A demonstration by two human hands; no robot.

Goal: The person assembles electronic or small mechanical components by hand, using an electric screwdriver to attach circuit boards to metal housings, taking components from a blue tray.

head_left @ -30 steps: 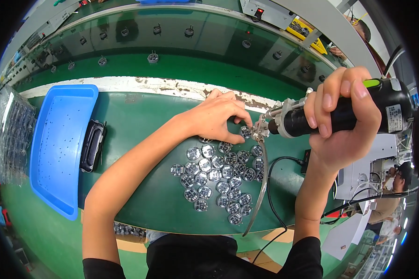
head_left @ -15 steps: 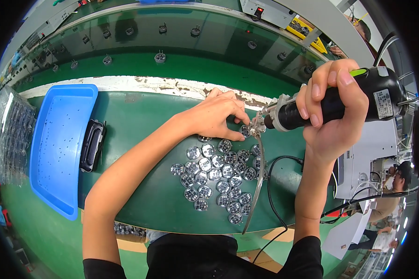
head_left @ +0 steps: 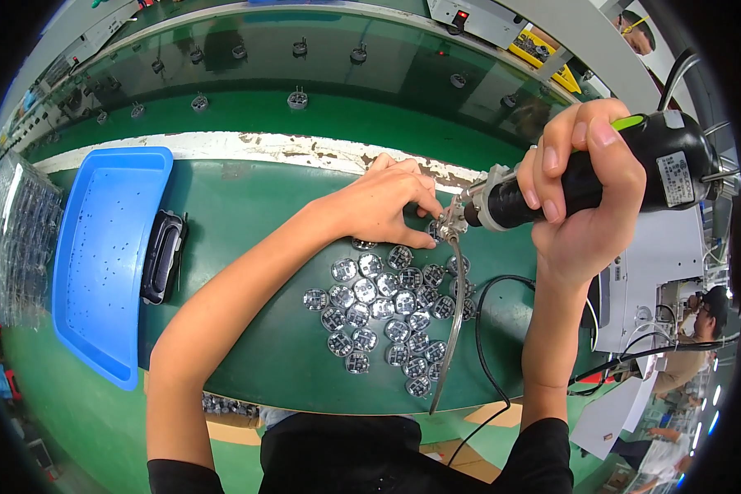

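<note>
My right hand (head_left: 589, 169) is wrapped round a black electric screwdriver (head_left: 552, 185) with a green switch, its metal head pointing left. A thin tube (head_left: 453, 329) hangs from that head toward the table's near edge. Between thumb and fingers, my left hand (head_left: 387, 202) steadies a small round grey part (head_left: 433, 230) on the green table. The screwdriver's head is right against this part and hides some of it. Below my left hand lies a loose cluster of similar round parts (head_left: 381, 308), with square details on their tops.
A blue tray (head_left: 163, 177) with tiny dark specks stands at the left, beside a black holder (head_left: 164, 257). Beyond the white, chipped ledge (head_left: 247, 150), a green conveyor (head_left: 247, 107) carries spaced round parts. A black cable (head_left: 482, 354) loops at the right. Other people are at the right edge.
Parts on the conveyor have shifted to the right. The screwdriver and my right hand have moved very slightly left and up. My left hand stays on the same part.
</note>
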